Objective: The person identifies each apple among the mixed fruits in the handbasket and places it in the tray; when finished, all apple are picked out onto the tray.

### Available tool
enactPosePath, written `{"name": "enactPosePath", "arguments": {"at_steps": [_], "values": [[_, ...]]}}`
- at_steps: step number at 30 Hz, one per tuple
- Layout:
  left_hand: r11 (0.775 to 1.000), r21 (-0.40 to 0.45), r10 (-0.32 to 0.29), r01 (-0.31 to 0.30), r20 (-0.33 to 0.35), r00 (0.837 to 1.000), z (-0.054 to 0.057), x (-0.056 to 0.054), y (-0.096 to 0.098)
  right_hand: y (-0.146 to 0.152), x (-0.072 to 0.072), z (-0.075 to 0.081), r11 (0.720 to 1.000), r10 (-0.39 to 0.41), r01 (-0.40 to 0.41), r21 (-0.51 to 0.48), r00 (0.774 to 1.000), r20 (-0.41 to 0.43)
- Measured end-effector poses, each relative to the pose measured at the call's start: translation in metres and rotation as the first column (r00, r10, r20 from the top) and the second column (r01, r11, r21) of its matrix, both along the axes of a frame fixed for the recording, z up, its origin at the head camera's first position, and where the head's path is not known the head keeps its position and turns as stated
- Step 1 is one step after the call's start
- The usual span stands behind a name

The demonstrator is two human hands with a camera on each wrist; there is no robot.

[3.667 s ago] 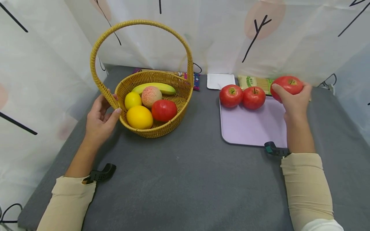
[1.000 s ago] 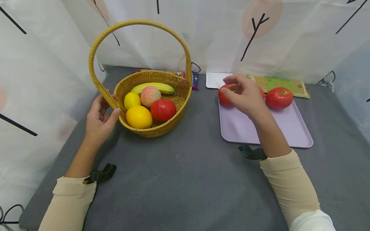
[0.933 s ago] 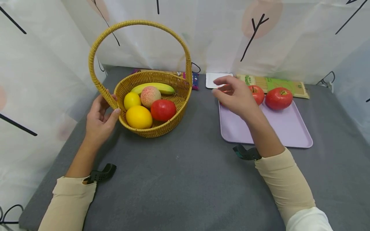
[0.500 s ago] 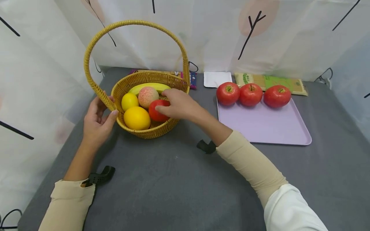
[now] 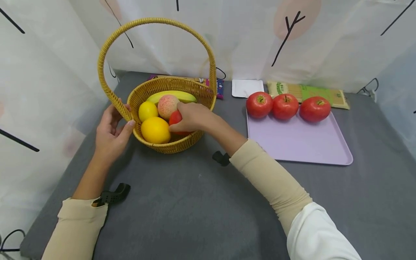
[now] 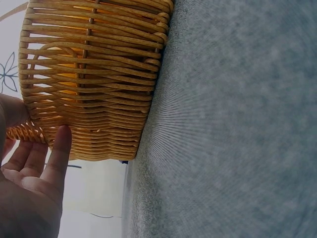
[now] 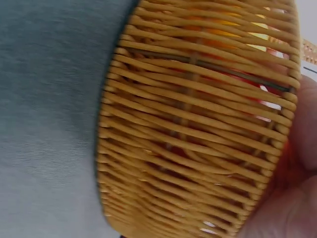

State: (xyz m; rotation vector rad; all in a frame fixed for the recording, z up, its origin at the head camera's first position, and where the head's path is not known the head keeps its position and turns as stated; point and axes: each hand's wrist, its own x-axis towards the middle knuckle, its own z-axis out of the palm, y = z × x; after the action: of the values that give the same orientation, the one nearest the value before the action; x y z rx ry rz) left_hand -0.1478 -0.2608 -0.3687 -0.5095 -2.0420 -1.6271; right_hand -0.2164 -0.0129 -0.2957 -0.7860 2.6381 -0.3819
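Observation:
My left hand [image 5: 112,135] holds the yellow woven basket [image 5: 177,147] at its left side, where the tall handle joins the rim; the left wrist view shows fingertips against the weave [image 6: 99,104]. Inside the basket, my right hand [image 5: 196,117] grips a red apple [image 5: 175,117], partly hidden by the fingers. Around that apple lie a peach [image 5: 167,105], a banana [image 5: 182,96], a lemon [image 5: 147,109] and an orange [image 5: 156,130]. The right wrist view mostly catches the basket's outer wall [image 7: 198,129], red showing through its gaps.
On the right, a lilac tray [image 5: 299,144] bears three red apples, left [image 5: 259,104], middle [image 5: 285,107] and right [image 5: 315,109], along its back edge. Behind stand a white square pad [image 5: 247,87] and a noodle packet [image 5: 338,99]. Another packet [image 5: 220,88] lies behind the basket.
My right hand has set an apple down at the tray's right end and let go, then swung left into the basket and closed around the red apple there. The left hand has stayed.

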Motion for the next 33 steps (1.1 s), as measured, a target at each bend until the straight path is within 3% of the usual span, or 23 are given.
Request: {"name": "enactPosePath", "arguments": {"at_steps": [9,21,28,33], "values": [[0.999,0.035,-0.019,0.019,-0.014,1.0,-0.003,-0.001,-0.003,0.002,0.013,-0.015,0.987,-0.085,0.061,-0.15,0.984,-0.159],[1.0,0.01,0.005,-0.005,0.013,1.0,-0.003,0.0,-0.002,0.007,0.016,-0.022,0.972,-0.093,0.042,-0.23,0.973,-0.213],[0.998,0.048,-0.029,0.028,0.018,0.999,-0.003,-0.001,-0.001,0.01,0.017,-0.025,0.964,-0.084,0.011,-0.266,0.961,-0.263],[0.995,0.083,-0.055,0.054,0.017,0.998,-0.003,-0.001,-0.001,0.013,0.019,-0.029,0.936,-0.107,-0.001,-0.352,0.951,-0.289]]}}
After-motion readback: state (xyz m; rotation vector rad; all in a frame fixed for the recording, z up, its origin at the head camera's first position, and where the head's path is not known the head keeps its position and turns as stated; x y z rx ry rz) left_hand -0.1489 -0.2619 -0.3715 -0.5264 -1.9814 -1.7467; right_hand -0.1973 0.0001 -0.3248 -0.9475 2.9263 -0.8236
